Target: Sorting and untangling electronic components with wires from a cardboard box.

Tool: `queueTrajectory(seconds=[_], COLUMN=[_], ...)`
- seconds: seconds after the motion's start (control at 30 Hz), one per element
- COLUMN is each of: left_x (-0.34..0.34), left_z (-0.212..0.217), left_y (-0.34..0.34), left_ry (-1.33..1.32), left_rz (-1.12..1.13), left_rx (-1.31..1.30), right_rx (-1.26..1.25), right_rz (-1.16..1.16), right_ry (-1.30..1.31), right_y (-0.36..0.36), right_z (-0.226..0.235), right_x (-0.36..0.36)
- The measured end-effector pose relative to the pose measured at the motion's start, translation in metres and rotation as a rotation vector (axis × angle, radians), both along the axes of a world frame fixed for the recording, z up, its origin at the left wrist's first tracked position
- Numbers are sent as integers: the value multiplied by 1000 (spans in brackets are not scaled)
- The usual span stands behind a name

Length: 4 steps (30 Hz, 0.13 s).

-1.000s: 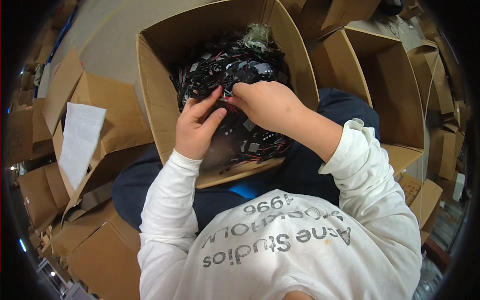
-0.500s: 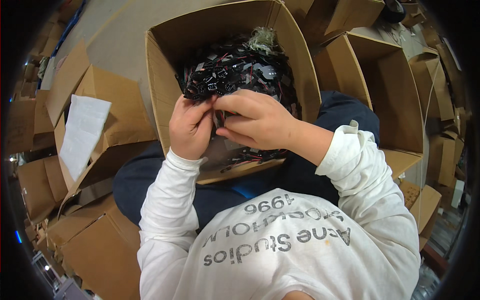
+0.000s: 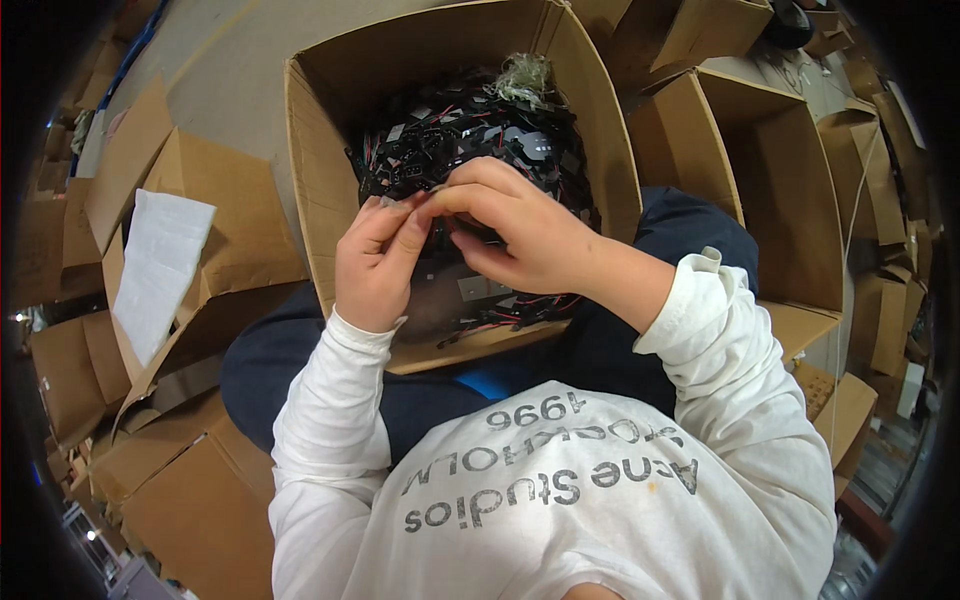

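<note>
Both hands meet over an open cardboard box between my legs. Heaped inside are black cables with plug connectors, thin red wires and small pale tags among them. My left hand is closed, its thumb and fingers pinching at the near end of a bunch of black connector cables. From the right, my right hand reaches across, thumb and forefinger pressed together against the left fingertips. Whatever is between the right fingertips is too small and covered to make out.
A tangle of clear, stringy plastic lies on the heap's far right. To the left, an opened carton has a white foam sheet on it. Another open box stands on the right, with more cartons around.
The bunch of connectors that stood up over my fingertips has sunk lower against the heap. My right hand has shifted slightly up and left, its fingertips now tight against the left ones.
</note>
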<state>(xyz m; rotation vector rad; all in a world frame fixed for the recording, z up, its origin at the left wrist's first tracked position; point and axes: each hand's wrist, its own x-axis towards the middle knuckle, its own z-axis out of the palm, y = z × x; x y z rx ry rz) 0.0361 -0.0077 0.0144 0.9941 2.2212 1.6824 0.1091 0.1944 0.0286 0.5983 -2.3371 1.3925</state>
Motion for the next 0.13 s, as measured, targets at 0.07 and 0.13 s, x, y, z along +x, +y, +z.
queueTrajectory(seconds=[0.07, 0.13], left_x=[2, 5], left_z=[5, 12], left_y=[3, 7], left_ry=[13, 25], left_rz=[-19, -22], left_rx=[-30, -71], right_rx=[7, 58], right_rz=[-30, -56], right_ry=[-43, -47], right_y=[-3, -3], right_z=[-2, -3], right_x=[1, 1])
